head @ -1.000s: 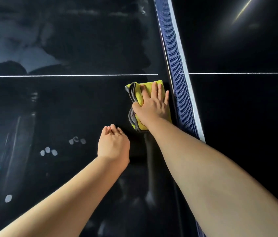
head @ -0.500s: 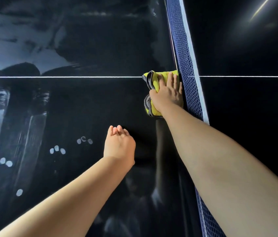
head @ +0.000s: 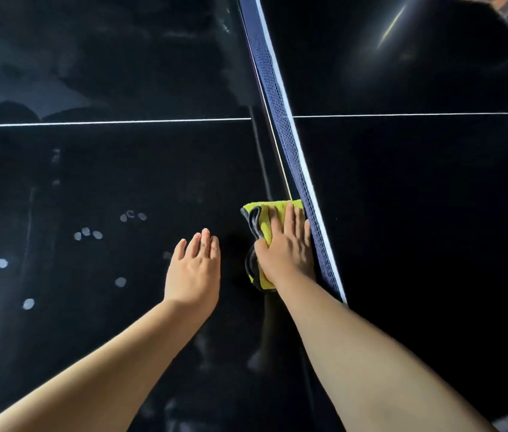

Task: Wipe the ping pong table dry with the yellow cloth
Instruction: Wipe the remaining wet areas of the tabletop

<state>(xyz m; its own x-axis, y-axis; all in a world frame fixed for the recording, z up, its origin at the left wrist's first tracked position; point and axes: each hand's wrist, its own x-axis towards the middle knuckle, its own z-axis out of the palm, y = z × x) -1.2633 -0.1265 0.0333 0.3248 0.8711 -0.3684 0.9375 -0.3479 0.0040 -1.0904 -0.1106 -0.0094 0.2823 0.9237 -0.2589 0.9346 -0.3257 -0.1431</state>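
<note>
Now pressing the folded yellow cloth [head: 263,219] flat onto the dark surface [head: 121,169] with the right hand [head: 287,247], fingers [head: 290,216] straight and laid on top, not curled round it. Sits tight against the foot of the net [head: 280,113], on the near side of the white line [head: 106,122]. Left hand [head: 195,269] just beside, flat, straight-fingered, holding nothing; cannot tell whether resting on the surface or hovering over it.

Likely trouble from here:
- Snagging a fingertip or the cloth edge in the net mesh while sliding along it, and so tugging the net askew.
- Slipping off the cloth, held as it is by pressure alone.
- Leaving a damp strip right under the net.

Pale spots [head: 87,234] to the left: droplets or reflections, cannot tell. If water, easily missed on such glossy black.
</note>
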